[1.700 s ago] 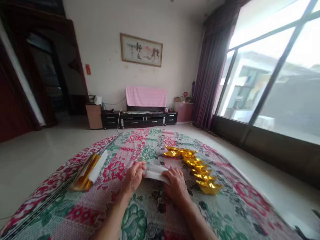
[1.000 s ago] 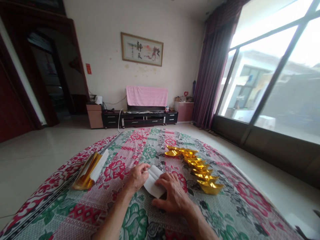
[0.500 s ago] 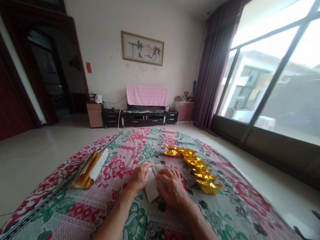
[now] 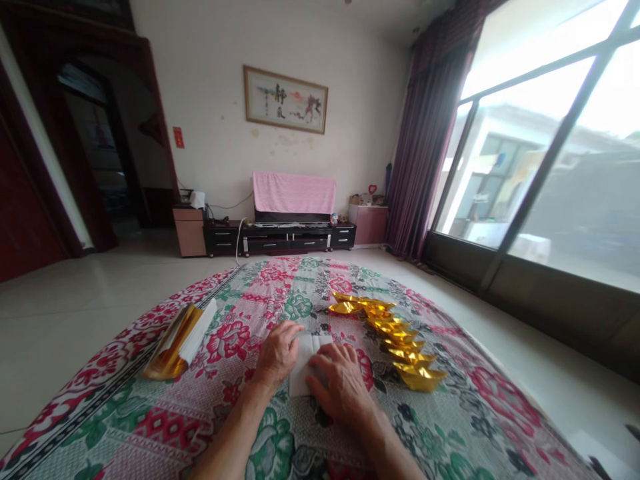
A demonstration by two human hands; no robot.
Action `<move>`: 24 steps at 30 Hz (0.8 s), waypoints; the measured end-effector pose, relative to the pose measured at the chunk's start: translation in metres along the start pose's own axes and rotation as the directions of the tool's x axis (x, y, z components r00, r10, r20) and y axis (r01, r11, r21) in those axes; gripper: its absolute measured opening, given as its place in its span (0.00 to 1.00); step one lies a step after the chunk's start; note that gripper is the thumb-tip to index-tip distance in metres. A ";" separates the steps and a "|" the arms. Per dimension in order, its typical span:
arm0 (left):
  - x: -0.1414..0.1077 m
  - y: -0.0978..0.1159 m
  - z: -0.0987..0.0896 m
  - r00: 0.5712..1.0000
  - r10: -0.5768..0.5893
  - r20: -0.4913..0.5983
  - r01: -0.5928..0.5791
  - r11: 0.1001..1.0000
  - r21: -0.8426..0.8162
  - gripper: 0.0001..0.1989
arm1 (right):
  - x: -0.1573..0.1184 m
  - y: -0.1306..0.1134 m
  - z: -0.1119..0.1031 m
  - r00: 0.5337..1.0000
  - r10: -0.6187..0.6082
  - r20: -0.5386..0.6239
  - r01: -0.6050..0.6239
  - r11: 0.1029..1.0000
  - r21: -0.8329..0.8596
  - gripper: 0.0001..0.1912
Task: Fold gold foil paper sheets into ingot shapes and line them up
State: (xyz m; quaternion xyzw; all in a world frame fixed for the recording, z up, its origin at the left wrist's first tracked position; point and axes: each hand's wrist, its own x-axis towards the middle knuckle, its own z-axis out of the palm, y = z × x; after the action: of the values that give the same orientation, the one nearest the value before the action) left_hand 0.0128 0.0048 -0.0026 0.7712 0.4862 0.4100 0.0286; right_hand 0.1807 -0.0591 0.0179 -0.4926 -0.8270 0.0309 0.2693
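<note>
A folded white paper (image 4: 301, 378) lies on the flowered cloth in front of me, a crease line visible near its top. My right hand (image 4: 336, 377) rests on the paper's right side, fingers spread and flat. At the left edge of the paper is my left hand (image 4: 280, 351), its fingers curled forward and thumb raised beside them; no paper shows between them. To the right, a row of several folded gold foil boat shapes (image 4: 420, 375) runs away from me. On the left lies a loosely rolled stack of gold and white sheets (image 4: 181, 341).
The flowered cloth (image 4: 273, 437) covers a rounded table. Beyond it stand a low black cabinet (image 4: 270, 245) and a screen under a pink cloth (image 4: 294, 192). Purple curtains (image 4: 417, 147) hang beside large windows at the right.
The paper has turned to sit straighter and lies flatter. My left hand has shifted slightly left and off the paper's top, while my right hand has moved slightly down over it.
</note>
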 end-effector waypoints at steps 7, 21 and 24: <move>-0.004 0.013 -0.001 0.987 0.039 0.158 -0.034 0.999 -0.039 0.10 | 0.003 0.008 0.005 0.996 0.066 -0.062 -0.065 0.998 0.018 0.11; -0.007 0.019 -0.005 0.945 0.055 0.322 -0.070 0.997 0.037 0.16 | 0.002 0.027 0.004 0.882 0.399 -0.249 -0.409 0.912 0.013 0.11; -0.006 0.020 -0.009 0.938 0.060 0.341 -0.072 0.997 0.021 0.16 | 0.004 0.030 0.005 0.893 0.388 -0.229 -0.378 0.922 0.089 0.13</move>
State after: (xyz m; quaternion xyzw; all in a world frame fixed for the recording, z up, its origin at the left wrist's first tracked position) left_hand 0.0206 -0.0135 0.0086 0.8466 0.4546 0.2634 0.0855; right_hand 0.2011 -0.0391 0.0057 -0.6401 -0.6737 0.0401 0.3671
